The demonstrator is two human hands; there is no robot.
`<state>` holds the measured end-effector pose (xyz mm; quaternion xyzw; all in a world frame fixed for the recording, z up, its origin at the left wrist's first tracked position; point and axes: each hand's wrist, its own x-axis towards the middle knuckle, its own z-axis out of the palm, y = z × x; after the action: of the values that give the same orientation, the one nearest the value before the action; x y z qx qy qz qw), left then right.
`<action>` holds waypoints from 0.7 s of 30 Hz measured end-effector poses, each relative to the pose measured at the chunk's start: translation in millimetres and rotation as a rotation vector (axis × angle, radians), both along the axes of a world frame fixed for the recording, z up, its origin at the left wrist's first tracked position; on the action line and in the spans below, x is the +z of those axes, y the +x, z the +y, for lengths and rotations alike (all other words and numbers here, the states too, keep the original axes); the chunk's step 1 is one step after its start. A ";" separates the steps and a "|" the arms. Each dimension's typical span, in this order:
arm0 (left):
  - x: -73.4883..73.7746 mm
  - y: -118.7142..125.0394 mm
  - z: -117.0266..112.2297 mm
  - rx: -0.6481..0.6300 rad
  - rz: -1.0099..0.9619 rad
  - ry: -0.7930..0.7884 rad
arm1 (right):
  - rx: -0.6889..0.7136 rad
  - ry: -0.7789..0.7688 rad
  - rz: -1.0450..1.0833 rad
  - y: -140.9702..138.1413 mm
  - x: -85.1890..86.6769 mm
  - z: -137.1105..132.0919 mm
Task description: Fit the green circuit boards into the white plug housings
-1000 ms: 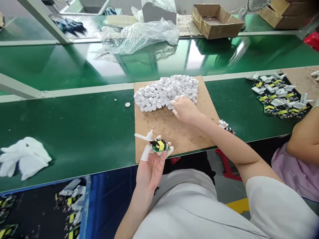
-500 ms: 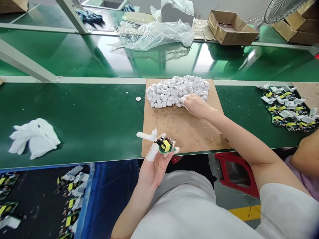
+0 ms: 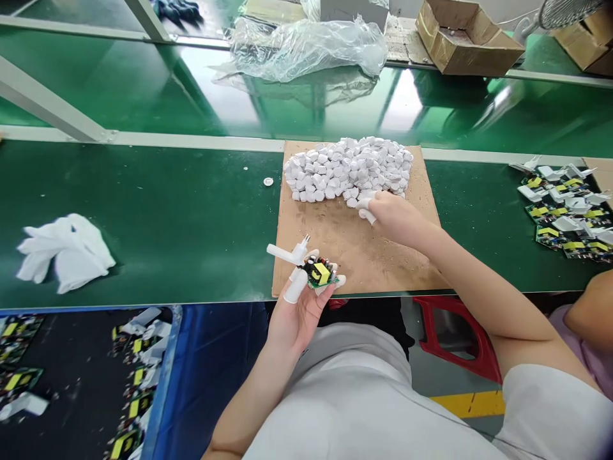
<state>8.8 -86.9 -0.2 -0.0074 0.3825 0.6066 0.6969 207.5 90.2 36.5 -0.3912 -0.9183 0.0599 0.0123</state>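
My left hand (image 3: 297, 306) is held palm up over the table's near edge, its fingers closed round a small green circuit board (image 3: 320, 273) with a yellow part and a white plug piece (image 3: 289, 253) with metal pins. White finger cots cover some fingertips. My right hand (image 3: 390, 214) reaches onto a brown cardboard sheet (image 3: 354, 255), its fingertips pinched at the near edge of a heap of small white plastic pieces (image 3: 348, 169). What they pinch is too small to name.
White gloves (image 3: 64, 252) lie left on the green table. A blue bin (image 3: 86, 377) with circuit boards sits below left. More boards with plugs (image 3: 565, 207) lie at right near another person's arm (image 3: 591, 306). Plastic bag (image 3: 306, 48), cardboard box (image 3: 467, 35) behind.
My right hand has drawn back a little from the heap of white pieces toward me. The left hand keeps the board and has barely moved; the view has shifted.
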 end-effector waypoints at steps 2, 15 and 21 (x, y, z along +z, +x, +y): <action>-4.1 1.9 -0.4 0.042 0.038 0.045 | -0.069 -0.060 0.323 1.5 12.8 -25.4; -14.0 20.9 4.0 0.052 0.286 0.053 | -0.038 0.089 0.981 -34.6 -13.5 -145.1; -20.7 30.5 3.0 0.025 0.340 0.073 | -0.023 -0.194 1.130 -30.1 -9.2 -126.3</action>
<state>39.3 -83.8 -21.0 0.1159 0.4723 0.6213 0.6144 177.4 -36.1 27.3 -0.3079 -0.7550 0.3435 0.4661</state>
